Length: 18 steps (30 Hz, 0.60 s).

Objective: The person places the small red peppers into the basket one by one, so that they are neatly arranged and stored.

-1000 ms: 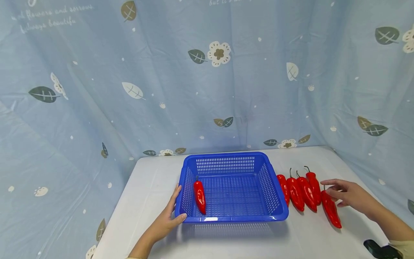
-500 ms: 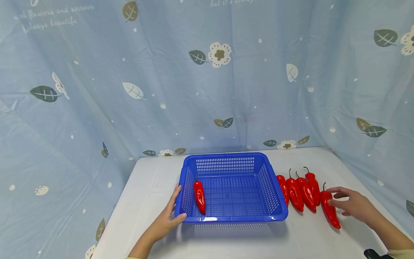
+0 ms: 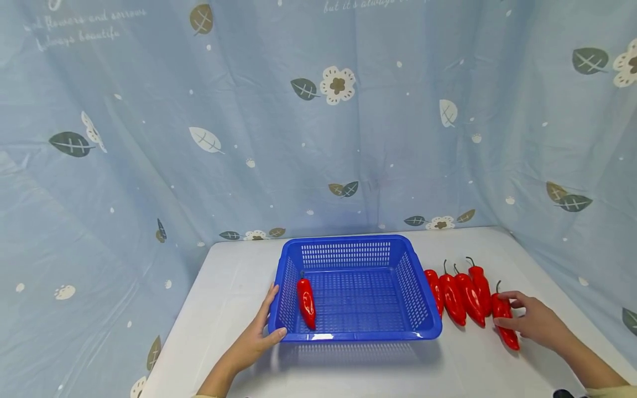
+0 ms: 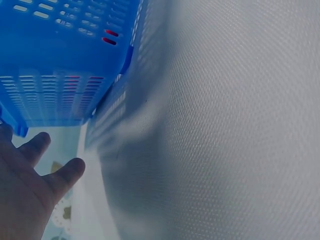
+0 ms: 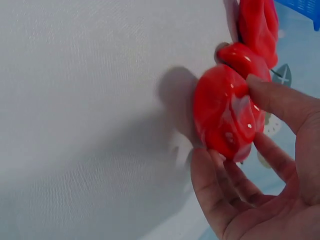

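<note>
Strip of bench (image 3: 525, 276) lies between outermost pepper (image 3: 502, 309) and right edge, right hand (image 3: 536, 320) pinching that glossy, tapered fruit; left hand (image 3: 255, 338), fingers spread, touches perforated basket's (image 3: 360, 336) corner.

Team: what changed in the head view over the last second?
The right hand moved down from the rightmost red chili pepper's stem end and now grips its body. Unchanged: left hand on the blue basket, one chili inside, four others right of it.
</note>
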Each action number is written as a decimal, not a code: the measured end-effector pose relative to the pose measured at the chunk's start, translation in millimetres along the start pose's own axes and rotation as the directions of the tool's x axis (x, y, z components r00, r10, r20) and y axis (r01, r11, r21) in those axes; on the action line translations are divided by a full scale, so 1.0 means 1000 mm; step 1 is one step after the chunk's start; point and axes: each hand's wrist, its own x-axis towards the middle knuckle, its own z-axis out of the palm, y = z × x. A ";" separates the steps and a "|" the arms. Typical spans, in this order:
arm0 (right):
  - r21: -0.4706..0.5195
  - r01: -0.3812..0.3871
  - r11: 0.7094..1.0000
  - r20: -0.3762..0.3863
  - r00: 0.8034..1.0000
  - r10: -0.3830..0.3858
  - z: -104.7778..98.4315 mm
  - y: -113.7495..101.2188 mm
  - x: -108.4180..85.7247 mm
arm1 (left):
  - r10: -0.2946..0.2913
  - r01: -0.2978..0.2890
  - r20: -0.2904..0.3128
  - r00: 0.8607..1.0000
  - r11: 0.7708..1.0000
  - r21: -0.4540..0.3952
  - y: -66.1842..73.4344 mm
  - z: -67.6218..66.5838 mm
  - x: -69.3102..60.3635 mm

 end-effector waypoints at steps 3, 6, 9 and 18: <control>-0.013 0.000 1.000 -0.019 1.000 0.000 0.000 -0.001 0.003 | -0.003 0.003 0.004 1.000 1.000 -0.013 0.001 -0.001 0.000; -0.008 -0.016 1.000 -0.020 1.000 0.016 0.000 -0.002 0.005 | -0.009 0.010 0.008 1.000 1.000 -0.025 0.002 -0.002 0.000; 0.004 -0.040 0.999 -0.022 0.999 0.040 -0.002 0.000 0.007 | -0.013 0.013 0.007 1.000 1.000 -0.026 0.002 -0.001 0.000; 0.046 -0.050 0.998 -0.048 0.997 0.052 -0.006 0.007 0.010 | -0.006 0.007 0.003 1.000 1.000 -0.023 0.001 0.000 0.000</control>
